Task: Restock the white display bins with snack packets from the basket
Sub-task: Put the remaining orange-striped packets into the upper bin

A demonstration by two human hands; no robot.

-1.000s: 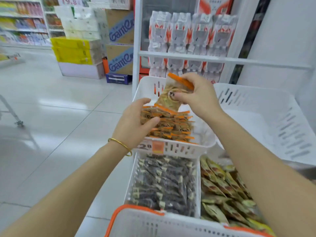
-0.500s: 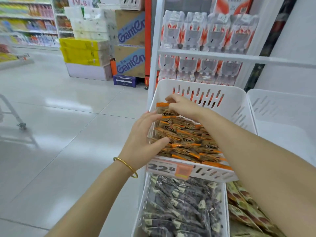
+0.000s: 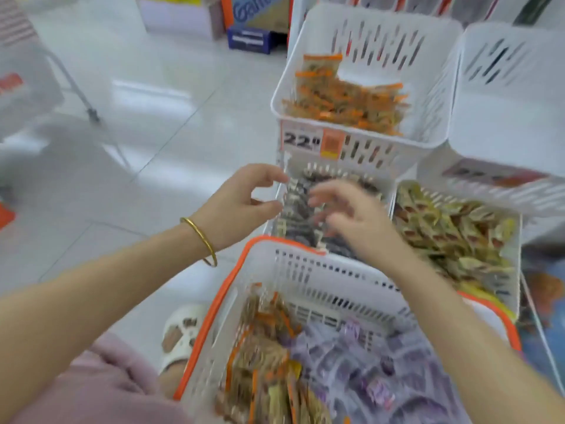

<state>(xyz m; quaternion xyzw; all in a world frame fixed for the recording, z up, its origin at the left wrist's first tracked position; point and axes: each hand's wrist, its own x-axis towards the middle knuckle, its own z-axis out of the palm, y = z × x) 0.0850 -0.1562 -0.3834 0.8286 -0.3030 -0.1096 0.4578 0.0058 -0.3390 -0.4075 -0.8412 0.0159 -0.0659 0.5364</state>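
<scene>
Hovering above dark packets [image 3: 296, 206] stacked front-to-back, left hand [image 3: 240, 208] and right hand [image 3: 354, 223] hold nothing, fingers [image 3: 324, 191] loose.

left hand [image 3: 237, 206], right hand [image 3: 354, 220] out of orange-packet bin [image 3: 382, 32], lowered over dark packets [image 3: 295, 217]

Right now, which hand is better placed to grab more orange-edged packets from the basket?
Probably the left. The left hand, empty, hangs nearest the basket's left side, where the orange-edged packets lie. The right hand hovers over the dark-packet bin, its forearm crossing above the purple packets.
</scene>
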